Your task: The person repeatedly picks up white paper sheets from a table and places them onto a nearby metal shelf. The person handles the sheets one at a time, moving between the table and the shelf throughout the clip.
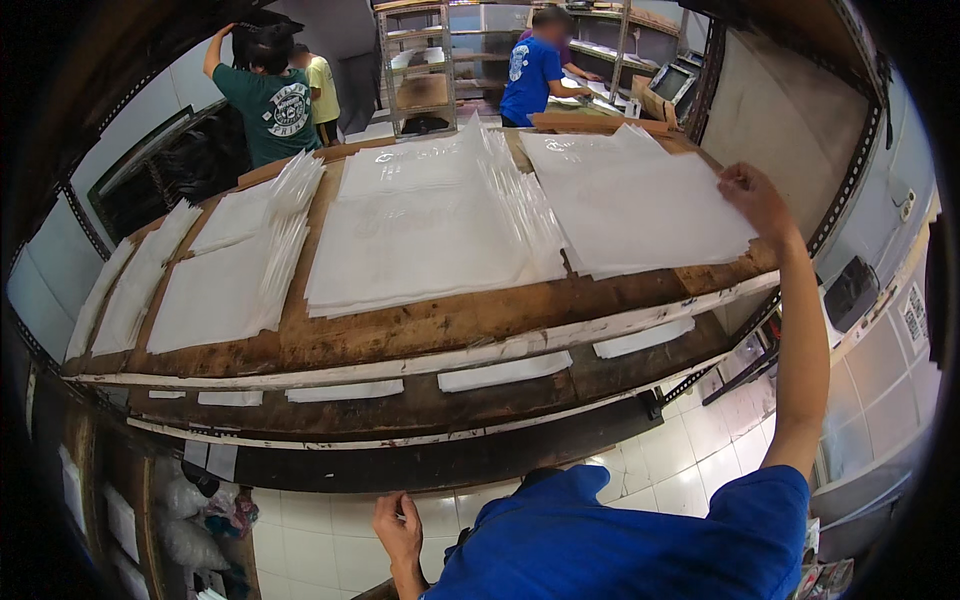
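Note:
My right arm reaches out over the far right of the wooden shelf board (420,335). The fingers of my right hand (757,203) are bent together at the right edge of a white plastic sheet (650,210), which lies on top of the rightmost stack. Low beside my body, over the floor, my left hand (398,528) has its fingers curled in, with nothing visible in them. To the left of that sheet lies a larger stack of glossy white plastic sheets (420,240), its layers fanned along the right side. Another fanned stack (215,290) lies further left.
A lower shelf (420,415) under the board holds more white sheets. Metal uprights (840,190) frame the right side. Behind the board, people (535,70) in blue and green shirts stand near a shelving rack (418,70). Clear plastic bags (190,540) lie at lower left.

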The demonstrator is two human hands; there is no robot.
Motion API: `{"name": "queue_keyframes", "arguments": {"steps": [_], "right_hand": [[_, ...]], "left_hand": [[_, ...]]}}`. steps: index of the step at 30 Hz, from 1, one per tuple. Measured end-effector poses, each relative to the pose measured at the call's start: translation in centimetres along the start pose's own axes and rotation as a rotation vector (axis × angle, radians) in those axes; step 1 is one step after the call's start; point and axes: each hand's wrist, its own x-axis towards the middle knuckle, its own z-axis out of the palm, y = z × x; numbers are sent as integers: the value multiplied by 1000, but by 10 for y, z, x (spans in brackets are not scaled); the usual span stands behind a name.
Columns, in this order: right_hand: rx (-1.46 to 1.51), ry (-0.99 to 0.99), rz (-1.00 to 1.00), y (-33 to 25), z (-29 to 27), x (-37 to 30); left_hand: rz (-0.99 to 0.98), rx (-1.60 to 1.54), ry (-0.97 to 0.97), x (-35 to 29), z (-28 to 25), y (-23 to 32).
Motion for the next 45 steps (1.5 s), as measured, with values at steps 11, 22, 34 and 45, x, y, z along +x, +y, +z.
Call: {"name": "queue_keyframes", "arguments": {"steps": [11,22,34,45], "right_hand": [[-179,-52,-49,43,10,13],[-349,155,-167,13,7,-7],[613,-1203,-746,-281,268,-204],[653,-2138,-368,-379,514,-467]], "left_hand": [[-37,104,-40,-17,10,-17],[-57,110,54,-25,-15,-6],[-267,112,387,-80,-126,-22],[-541,332,917,-188,-217,-19]]}}
